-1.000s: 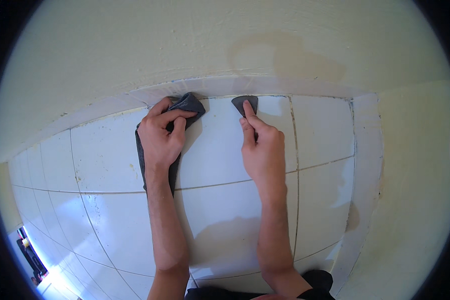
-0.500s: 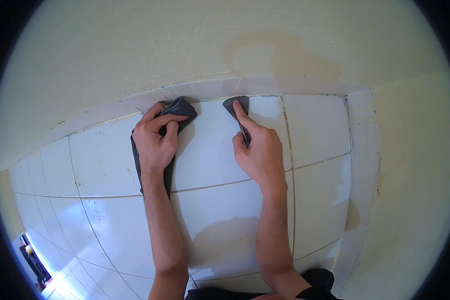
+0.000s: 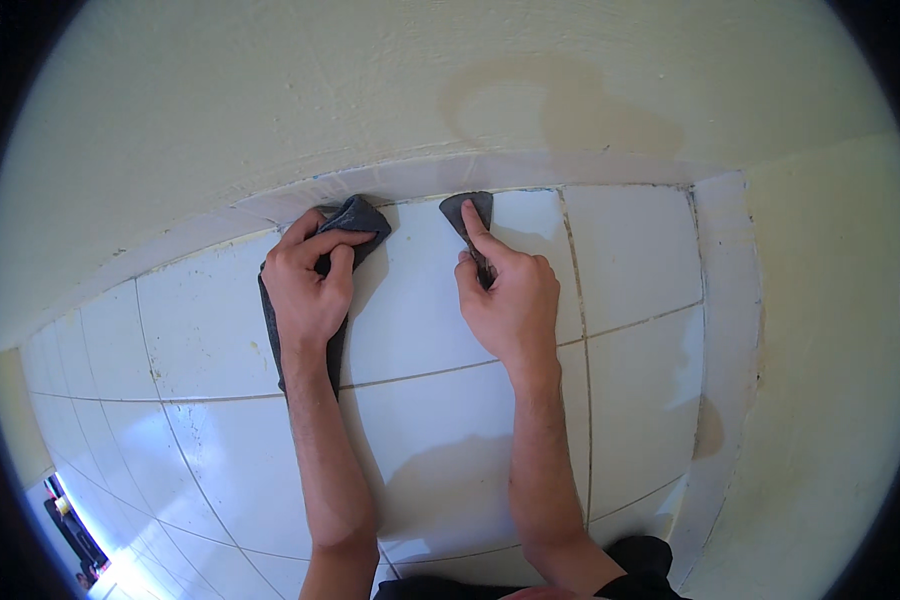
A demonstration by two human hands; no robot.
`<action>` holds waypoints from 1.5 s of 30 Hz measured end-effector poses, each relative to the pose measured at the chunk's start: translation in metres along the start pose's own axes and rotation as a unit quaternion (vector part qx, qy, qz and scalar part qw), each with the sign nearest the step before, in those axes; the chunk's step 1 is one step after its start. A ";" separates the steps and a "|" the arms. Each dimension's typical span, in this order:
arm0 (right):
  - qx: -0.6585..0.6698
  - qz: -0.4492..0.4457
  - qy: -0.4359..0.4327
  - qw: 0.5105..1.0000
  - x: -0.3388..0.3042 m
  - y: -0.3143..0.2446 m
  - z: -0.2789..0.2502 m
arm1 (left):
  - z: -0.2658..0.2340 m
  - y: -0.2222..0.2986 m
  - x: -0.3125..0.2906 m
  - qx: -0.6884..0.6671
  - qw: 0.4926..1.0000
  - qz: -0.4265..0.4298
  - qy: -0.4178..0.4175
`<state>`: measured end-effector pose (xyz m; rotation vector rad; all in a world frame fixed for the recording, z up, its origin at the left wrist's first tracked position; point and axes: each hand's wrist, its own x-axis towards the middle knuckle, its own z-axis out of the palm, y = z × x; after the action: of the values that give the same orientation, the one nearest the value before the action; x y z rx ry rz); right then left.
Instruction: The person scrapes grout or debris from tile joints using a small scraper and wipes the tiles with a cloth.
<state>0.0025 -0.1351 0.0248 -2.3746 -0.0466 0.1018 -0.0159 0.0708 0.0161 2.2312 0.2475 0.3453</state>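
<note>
A dark grey cloth (image 3: 357, 217) is bunched in my left hand (image 3: 308, 280), its fingers curled round it close to the foot of the wall. Part of the cloth trails under the wrist onto the white floor tiles (image 3: 440, 300). My right hand (image 3: 515, 300) grips a putty knife (image 3: 457, 208) with a wide, dark, flared blade. The index finger lies stretched along the blade, and the other fingers wrap the handle, which is mostly hidden. The blade's edge is at or very near the joint between the tiles and the skirting (image 3: 420, 182).
A cream wall (image 3: 320, 90) rises beyond the skirting. Another wall (image 3: 820, 350) stands to the right, with its own skirting meeting the first in a corner. Dark grime lines the tile joints at right. Yellowish specks dot the tiles at left. Some dark objects (image 3: 75, 530) lie far left.
My right hand and the putty knife have shifted slightly to the left along the skirting. My left hand with the cloth has barely moved.
</note>
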 end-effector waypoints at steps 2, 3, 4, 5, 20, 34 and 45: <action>-0.003 0.005 -0.003 1.000 0.000 -0.002 0.000 | 0.002 -0.006 0.000 0.009 1.000 0.018 0.020; -0.006 0.008 -0.004 1.000 0.000 -0.003 0.000 | 0.003 -0.008 0.001 0.018 0.998 0.038 0.041; -0.006 0.008 -0.004 1.000 0.000 -0.004 0.000 | 0.003 -0.009 0.001 0.018 0.998 0.038 0.042; -0.012 0.008 -0.003 1.000 0.000 -0.005 0.000 | 0.002 -0.009 0.001 0.017 0.999 0.029 0.035; 0.134 0.077 0.034 0.987 0.000 0.012 0.014 | 0.025 0.011 -0.002 -0.001 0.998 0.053 -0.019; 0.121 0.053 -0.011 0.991 0.000 0.010 0.007 | 0.024 0.010 -0.003 0.023 0.998 0.061 -0.013; 0.105 0.055 -0.008 0.993 -0.003 0.006 0.005 | 0.027 0.009 -0.005 0.027 0.998 0.062 0.002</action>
<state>-0.0005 -0.1363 0.0171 -2.1648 0.0837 0.1701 -0.0110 0.0445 0.0062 2.3052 0.1207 0.4135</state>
